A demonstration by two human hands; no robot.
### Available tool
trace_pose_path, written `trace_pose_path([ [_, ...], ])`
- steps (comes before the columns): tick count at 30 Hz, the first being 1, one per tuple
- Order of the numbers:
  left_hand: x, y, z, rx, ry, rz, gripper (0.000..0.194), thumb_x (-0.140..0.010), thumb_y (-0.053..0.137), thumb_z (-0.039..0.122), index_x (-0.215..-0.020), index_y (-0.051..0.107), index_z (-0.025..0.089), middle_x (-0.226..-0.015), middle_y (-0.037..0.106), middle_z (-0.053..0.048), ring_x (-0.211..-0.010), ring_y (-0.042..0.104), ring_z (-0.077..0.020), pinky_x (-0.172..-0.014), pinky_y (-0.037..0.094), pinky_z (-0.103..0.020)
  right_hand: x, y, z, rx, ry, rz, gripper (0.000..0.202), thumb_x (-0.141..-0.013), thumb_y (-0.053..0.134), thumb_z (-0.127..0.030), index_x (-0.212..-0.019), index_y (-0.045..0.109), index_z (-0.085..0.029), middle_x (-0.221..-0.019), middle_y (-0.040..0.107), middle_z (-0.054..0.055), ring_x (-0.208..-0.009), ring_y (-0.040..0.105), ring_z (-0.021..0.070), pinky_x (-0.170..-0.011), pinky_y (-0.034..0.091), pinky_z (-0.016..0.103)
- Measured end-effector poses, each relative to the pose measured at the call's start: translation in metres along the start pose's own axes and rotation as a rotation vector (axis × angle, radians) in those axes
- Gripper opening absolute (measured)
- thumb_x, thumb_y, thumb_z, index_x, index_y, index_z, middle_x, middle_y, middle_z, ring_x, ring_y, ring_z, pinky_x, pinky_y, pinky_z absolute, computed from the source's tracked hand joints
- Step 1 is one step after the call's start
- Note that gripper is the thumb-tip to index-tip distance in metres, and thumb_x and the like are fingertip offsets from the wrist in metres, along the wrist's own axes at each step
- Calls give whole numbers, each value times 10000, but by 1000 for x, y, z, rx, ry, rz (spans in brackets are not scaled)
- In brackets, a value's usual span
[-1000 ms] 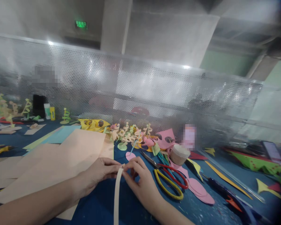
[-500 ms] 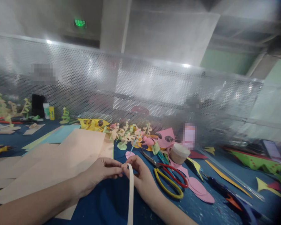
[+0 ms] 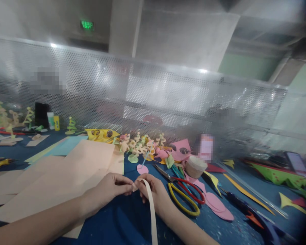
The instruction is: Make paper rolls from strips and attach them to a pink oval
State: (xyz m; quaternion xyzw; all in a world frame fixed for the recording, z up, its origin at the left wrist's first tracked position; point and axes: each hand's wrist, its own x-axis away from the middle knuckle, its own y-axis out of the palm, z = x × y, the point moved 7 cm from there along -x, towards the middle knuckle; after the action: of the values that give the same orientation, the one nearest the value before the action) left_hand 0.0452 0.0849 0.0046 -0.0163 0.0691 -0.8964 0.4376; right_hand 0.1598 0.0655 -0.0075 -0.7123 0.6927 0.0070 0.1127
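Pale strip (image 3: 153, 223) had swung rightward, now crossing right hand (image 3: 160, 200); right hand and left hand (image 3: 107, 192) both stayed closed, pinching its end. Turning inferred.

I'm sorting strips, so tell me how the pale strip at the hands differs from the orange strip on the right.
The pale strip is cream; the orange strip is orange.
The pale strip is held between the left hand and the right hand; the orange strip lies on the blue table.
The pale strip runs out of the picture's bottom edge; the orange strip ends within view.
Both are long and narrow.
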Motion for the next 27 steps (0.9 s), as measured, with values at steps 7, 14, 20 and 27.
trace_pose_path([
  [7, -2, 2, -2, -59, 23, -20, 133, -665, 605, 249, -712, 696, 165, -624, 610, 9, -608, 508, -128, -614, 375, -223, -2, 0, 5, 11, -18, 13, 252, -699, 608, -402, -658, 549, -160, -522, 490, -40, -419, 397, 64, -379, 352, 169],
  [14, -2, 2, -4, -40, 11, 3, 110, -659, 611, 253, -672, 669, 161, -602, 595, 16, -605, 509, -127, -610, 369, -224, -1, -2, 8, 15, 63, 59, 321, -638, 644, -463, -611, 509, -174, -459, 474, -63, -357, 386, 58, -352, 325, 175],
  [20, -3, -1, -6, -35, 18, 20, 76, -645, 597, 219, -642, 639, 157, -625, 600, 11, -609, 515, -127, -621, 378, -231, -2, -3, 11, 10, 116, 45, 462, -676, 533, -577, -476, 461, -167, -356, 400, -66, -253, 297, 35, -263, 199, 168],
  [27, -1, 1, -1, -3, 4, 18, 109, -644, 618, 259, -658, 627, 152, -637, 595, 11, -610, 522, -126, -641, 398, -245, -1, -7, -3, 18, -59, 68, 302, -691, 596, -463, -751, 599, -167, -521, 499, -41, -362, 371, 51, -329, 295, 167],
])
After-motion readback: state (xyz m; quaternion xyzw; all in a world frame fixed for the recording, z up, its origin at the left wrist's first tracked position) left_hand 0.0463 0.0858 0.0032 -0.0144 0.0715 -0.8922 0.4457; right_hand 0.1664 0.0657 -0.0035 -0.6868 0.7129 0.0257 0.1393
